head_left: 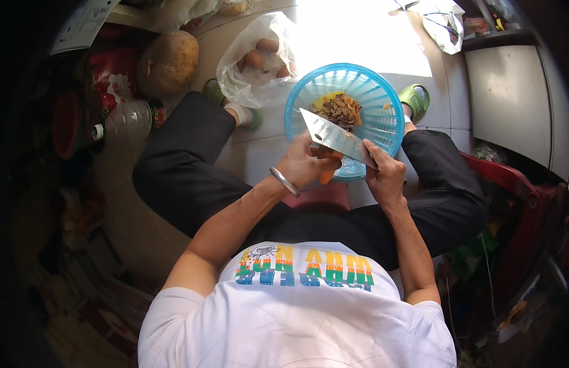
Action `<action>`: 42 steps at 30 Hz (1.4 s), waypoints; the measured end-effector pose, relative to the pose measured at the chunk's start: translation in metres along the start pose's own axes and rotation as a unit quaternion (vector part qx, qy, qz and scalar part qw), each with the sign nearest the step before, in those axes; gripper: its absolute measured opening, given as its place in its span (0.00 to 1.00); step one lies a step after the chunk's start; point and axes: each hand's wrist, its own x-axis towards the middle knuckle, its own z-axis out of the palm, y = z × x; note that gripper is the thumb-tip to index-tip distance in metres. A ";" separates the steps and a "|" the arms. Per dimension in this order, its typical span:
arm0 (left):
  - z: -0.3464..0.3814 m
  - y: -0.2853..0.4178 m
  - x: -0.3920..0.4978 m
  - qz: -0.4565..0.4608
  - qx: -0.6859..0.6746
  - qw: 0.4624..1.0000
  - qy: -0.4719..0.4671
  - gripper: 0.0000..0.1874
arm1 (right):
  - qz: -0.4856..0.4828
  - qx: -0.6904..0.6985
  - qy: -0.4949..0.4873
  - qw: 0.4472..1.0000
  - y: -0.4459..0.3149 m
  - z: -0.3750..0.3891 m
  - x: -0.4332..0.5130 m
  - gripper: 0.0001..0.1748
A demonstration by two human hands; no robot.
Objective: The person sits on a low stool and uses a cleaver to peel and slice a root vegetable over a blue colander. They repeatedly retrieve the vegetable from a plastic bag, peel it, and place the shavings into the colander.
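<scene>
My left hand (303,161), with a bangle at the wrist, grips a partly peeled orange root vegetable (327,177); my fingers hide much of it. In my right hand (386,171) is a kitchen knife (338,138), its broad blade slanting up to the left with a hole near the tip. The blade lies over the root vegetable, and its handle is mostly hidden in my grip. Below both hands stands a blue plastic slatted basket (386,103) between my feet. Brown and orange peelings (340,110) lie at its bottom.
A clear plastic bag (229,76) of brown roots (255,60) sits on the tiled floor beyond my left foot. Near it are a large tan gourd (169,62) and a clear plastic bottle (128,122). A red chair (501,177) stands at right, below a pale cabinet (508,103).
</scene>
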 end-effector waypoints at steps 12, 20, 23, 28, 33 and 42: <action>0.007 0.018 -0.003 0.259 0.506 0.823 -0.001 0.28 | -0.010 0.023 -0.013 1.000 0.002 0.001 -0.006 0.16; 0.002 0.015 -0.002 -0.076 0.016 0.995 0.067 0.31 | 0.019 0.049 0.002 0.999 0.008 0.002 0.000 0.14; 0.000 0.009 0.002 -0.085 -0.327 0.941 0.021 0.29 | -0.055 0.058 0.024 0.997 -0.002 -0.001 -0.003 0.17; -0.014 -0.007 0.001 -0.102 -0.297 0.946 -0.079 0.42 | -0.117 0.024 0.017 0.993 -0.024 -0.004 -0.003 0.22; -0.014 -0.017 0.003 -0.144 -0.446 0.876 -0.111 0.33 | -0.087 0.016 0.030 0.996 -0.020 -0.002 -0.006 0.19; 0.002 0.021 0.000 -0.184 -0.324 0.927 -0.035 0.23 | 0.034 0.012 0.044 0.998 0.000 0.004 -0.007 0.15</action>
